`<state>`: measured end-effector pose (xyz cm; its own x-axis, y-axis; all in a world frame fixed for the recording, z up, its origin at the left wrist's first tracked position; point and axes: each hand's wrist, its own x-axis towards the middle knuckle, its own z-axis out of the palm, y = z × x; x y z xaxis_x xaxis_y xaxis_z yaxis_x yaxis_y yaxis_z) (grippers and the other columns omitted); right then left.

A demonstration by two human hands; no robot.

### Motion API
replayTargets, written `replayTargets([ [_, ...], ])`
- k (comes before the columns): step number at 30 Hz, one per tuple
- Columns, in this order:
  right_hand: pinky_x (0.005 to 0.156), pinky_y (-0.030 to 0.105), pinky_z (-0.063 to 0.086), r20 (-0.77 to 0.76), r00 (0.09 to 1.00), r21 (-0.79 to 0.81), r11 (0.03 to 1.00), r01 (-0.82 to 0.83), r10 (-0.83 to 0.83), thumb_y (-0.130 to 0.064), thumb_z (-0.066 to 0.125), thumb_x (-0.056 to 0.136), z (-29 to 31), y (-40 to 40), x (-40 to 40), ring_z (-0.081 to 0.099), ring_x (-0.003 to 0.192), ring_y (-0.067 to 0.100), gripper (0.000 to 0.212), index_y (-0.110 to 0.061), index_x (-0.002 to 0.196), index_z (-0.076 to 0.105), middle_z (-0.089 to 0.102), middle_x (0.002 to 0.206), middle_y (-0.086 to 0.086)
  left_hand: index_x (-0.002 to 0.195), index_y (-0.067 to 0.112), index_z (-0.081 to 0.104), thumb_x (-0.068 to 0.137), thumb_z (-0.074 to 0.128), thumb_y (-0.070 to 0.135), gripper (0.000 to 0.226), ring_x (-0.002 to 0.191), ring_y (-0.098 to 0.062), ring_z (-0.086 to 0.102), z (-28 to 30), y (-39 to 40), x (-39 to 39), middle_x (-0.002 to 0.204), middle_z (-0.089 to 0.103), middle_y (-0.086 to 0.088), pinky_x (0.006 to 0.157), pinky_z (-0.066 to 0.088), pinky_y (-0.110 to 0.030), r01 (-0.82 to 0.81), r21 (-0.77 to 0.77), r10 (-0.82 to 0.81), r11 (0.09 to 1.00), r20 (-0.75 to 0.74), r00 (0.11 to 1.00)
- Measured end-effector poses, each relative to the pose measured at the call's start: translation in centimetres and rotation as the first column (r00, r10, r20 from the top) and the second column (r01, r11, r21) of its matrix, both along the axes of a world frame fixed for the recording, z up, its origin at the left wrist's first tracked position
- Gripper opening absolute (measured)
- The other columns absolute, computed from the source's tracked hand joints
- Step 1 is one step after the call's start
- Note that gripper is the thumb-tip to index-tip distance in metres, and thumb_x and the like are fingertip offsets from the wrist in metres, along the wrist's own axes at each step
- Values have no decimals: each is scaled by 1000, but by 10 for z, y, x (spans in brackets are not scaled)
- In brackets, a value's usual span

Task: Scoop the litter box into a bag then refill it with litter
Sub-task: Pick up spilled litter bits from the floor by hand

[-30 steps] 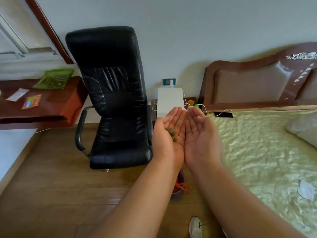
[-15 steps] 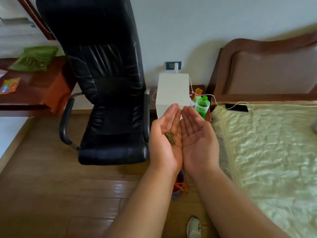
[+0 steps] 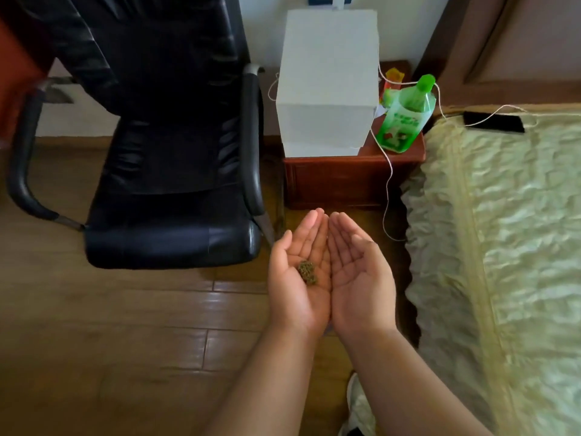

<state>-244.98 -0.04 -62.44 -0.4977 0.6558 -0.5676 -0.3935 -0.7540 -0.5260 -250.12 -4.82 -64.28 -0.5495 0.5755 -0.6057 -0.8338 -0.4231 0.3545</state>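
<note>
At the left of the frame stands a black chair (image 3: 163,146) on the wood floor (image 3: 94,325); it plays no part here.

Centre frame, I hold both hands palm up, side by side, little-finger edges touching from heel to near the fingertips, over the floor just below the nightstand (image 3: 349,177). The left hand (image 3: 298,275) has its fingers straight and pressed together, thumb out to the left. In its palm, close to the seam between the hands, lies a small greenish-brown clump (image 3: 307,272). I judge the hands are joined as a cup so nothing slips through.

The clump's long axis runs roughly from upper left to lower right across the palm, slanting toward the heel of the hand. It looks like granules stuck together, though at this size I cannot say whether it is litter or waste.

The right hand (image 3: 358,272) is bare, fingers straight and close together, thumb out to the right. It holds nothing and appears to serve as a guard.

Above the hands, a white box (image 3: 327,83) sits on the nightstand, a green bottle (image 3: 404,121) beside it. At the right is a bed (image 3: 509,247). Neither litter box nor bag is in view, so I judge the scooping barely under way.
</note>
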Motion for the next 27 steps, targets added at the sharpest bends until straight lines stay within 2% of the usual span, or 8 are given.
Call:
replayTargets([
  [7, 112, 44, 42, 151, 988, -135, 991, 11, 9, -15, 39, 105, -144, -5, 14, 66, 119, 25, 36, -6, 130, 63, 70, 125, 12, 131, -1, 67, 105, 43, 27, 45, 130, -32, 62, -141, -6, 12, 136, 66, -19, 122, 34, -47, 0, -100, 13, 995, 130, 991],
  [10, 112, 45, 43, 184, 982, -174, 985, 2, 30, -14, 41, 105, -185, -4, 12, 67, 118, 26, 34, -5, 126, 66, 71, 122, 13, 131, 0, 67, 106, 44, 32, 47, 127, -32, 64, -189, -5, 14, 134, 67, -19, 121, 36, -47, 5, -142, 19, 990, 172, 985],
  [13, 113, 41, 42, 277, 956, -142, 988, -59, 97, -9, 40, 105, -214, -5, 7, 57, 130, 26, 36, 0, 130, 64, 65, 133, 10, 130, 1, 68, 106, 44, 36, 49, 125, -32, 65, -233, -5, 14, 132, 68, -19, 119, 38, -47, 1, -172, 39, 985, 230, 972],
  [15, 109, 38, 46, 321, 940, -152, 986, -66, 112, -7, 44, 104, -240, -5, 5, 59, 128, 24, 33, -1, 128, 66, 65, 132, 9, 129, 1, 69, 105, 46, 35, 48, 124, -31, 66, -260, -5, 14, 131, 69, -18, 119, 40, -46, -3, -203, 57, 979, 260, 964],
  [18, 102, 39, 51, 338, 932, -241, 969, -49, 132, -12, 55, 99, -286, -9, 5, 72, 109, 23, 26, -9, 117, 73, 75, 115, 12, 129, 1, 69, 103, 48, 33, 46, 124, -29, 66, -293, -10, 15, 129, 71, -17, 119, 40, -45, -10, -270, 96, 963, 307, 947],
  [22, 92, 38, 54, 387, 896, -292, 951, -104, 217, -16, 61, 96, -329, -17, 9, 73, 104, 24, 23, -10, 114, 75, 75, 112, 12, 127, 3, 69, 103, 48, 36, 46, 123, -33, 66, -319, -22, 21, 126, 72, -19, 116, 42, -48, -7, -302, 127, 953, 381, 916],
  [25, 79, 34, 58, 428, 871, -309, 945, -110, 242, -15, 64, 94, -346, -24, 11, 75, 97, 27, 21, -7, 110, 75, 76, 104, 16, 126, 3, 69, 104, 47, 34, 44, 117, -35, 69, -333, -28, 23, 120, 74, -20, 104, 50, -46, 4, -347, 142, 938, 394, 908],
  [27, 80, 35, 59, 443, 859, -318, 941, -115, 255, -15, 65, 93, -356, -26, 11, 75, 97, 28, 22, -5, 109, 75, 76, 105, 18, 125, 3, 69, 106, 45, 32, 43, 112, -33, 70, -340, -30, 24, 118, 75, -20, 93, 54, -43, 8, -388, 156, 922, 390, 907],
])
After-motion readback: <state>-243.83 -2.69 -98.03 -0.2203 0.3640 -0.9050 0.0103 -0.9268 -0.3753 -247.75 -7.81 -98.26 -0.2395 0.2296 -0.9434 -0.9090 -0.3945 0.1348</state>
